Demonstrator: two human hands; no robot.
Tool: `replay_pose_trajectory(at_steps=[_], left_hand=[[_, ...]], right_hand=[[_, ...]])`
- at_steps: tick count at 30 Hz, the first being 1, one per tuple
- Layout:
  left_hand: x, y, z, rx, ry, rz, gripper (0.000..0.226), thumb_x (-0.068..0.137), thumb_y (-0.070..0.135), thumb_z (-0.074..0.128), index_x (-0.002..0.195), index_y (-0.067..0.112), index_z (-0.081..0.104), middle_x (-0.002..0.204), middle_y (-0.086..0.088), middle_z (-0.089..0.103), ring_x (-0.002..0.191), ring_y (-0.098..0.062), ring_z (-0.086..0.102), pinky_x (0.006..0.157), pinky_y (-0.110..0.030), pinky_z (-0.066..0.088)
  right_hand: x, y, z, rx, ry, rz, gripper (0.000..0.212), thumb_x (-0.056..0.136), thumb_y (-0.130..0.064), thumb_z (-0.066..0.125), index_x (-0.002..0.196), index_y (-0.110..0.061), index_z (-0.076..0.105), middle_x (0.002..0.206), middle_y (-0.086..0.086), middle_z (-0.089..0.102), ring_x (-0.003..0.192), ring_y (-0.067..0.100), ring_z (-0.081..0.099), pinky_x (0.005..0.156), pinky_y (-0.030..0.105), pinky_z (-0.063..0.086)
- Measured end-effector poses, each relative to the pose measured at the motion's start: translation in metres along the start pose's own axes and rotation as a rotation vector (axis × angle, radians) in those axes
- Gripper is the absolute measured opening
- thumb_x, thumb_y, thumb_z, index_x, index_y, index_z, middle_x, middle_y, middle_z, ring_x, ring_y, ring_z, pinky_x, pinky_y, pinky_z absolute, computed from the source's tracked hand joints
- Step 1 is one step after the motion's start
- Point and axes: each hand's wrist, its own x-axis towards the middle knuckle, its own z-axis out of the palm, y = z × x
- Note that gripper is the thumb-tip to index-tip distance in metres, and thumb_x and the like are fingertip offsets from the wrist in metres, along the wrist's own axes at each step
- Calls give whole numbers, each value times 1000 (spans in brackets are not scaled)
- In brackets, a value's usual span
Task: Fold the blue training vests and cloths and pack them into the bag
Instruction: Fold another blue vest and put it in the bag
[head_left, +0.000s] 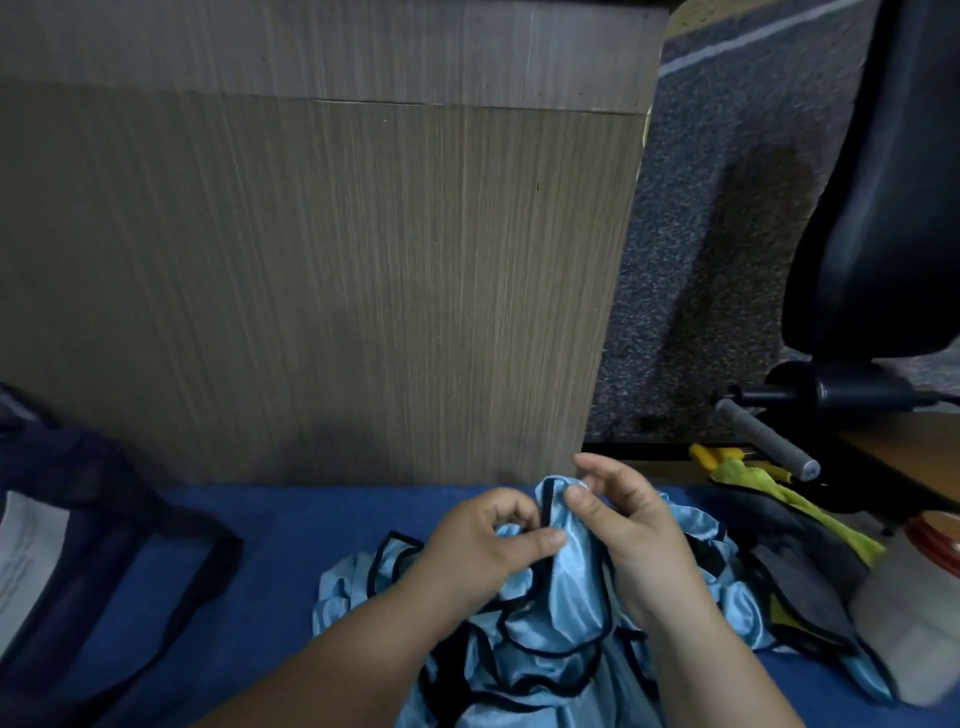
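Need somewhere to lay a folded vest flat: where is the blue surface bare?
The widest bare patch of blue surface lies between the dark bag on the left and the heap of light blue vests, bordered behind by the wooden panel. Right of the heap it is crowded: grey cloth, yellow-green cloth and a pale container.

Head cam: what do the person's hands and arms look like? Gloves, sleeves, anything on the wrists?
Left hand and right hand are both bare: no gloves, no rings that show. Left forearm and right forearm are bare to the frame's bottom edge; no sleeve, watch or band in view.
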Motion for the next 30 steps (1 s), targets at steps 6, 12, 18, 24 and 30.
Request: replay_pose_trajectory(at_steps=[6, 12, 18, 24, 30], left_hand=[[1, -3, -12, -185, 78, -44, 15, 89, 23, 68, 80, 17, 58, 72, 8, 56, 69, -6, 53, 68, -19, 43], [-5, 1, -15, -285, 55, -126, 19, 84, 31, 74, 92, 21, 59, 81, 5, 70, 73, -9, 67, 70, -25, 51], [0, 12, -15, -318, 200, -245, 45, 82, 55, 62, 101, 14, 62, 96, 1, 71, 91, -14, 67, 82, -30, 53], [2, 5, -16, -313, 233, -186, 9, 90, 21, 67, 99, 19, 67, 97, -2, 71, 87, -15, 68, 75, -26, 54], [1, 2, -19, -355, 298, -120, 18, 92, 17, 65, 107, 27, 71, 108, 4, 71, 96, 1, 66, 77, -9, 51]], right_hand=[[7, 1, -14, 68, 19, 62, 75, 26, -48, 98, 92, -19, 76, 84, 11, 61, 79, 23, 62, 76, 31, 55], [4, -4, -10, 138, -16, 61, 71, 30, -46, 98, 92, -18, 76, 83, 10, 70, 77, 22, 68, 67, 28, 57], [-3, -5, 0, 70, -151, 73, 67, 36, -52, 95, 93, -22, 76, 81, 12, 73, 76, 22, 71, 66, 28, 57], [-5, -6, 4, 66, 22, 74, 12, 85, -10, 64, 91, -15, 73, 86, 14, 73, 81, 25, 68, 74, 35, 56], [-1, -3, 3, 118, 238, 26, 21, 97, -4, 51, 106, -18, 65, 84, 6, 70, 81, 19, 66, 75, 33, 55]])
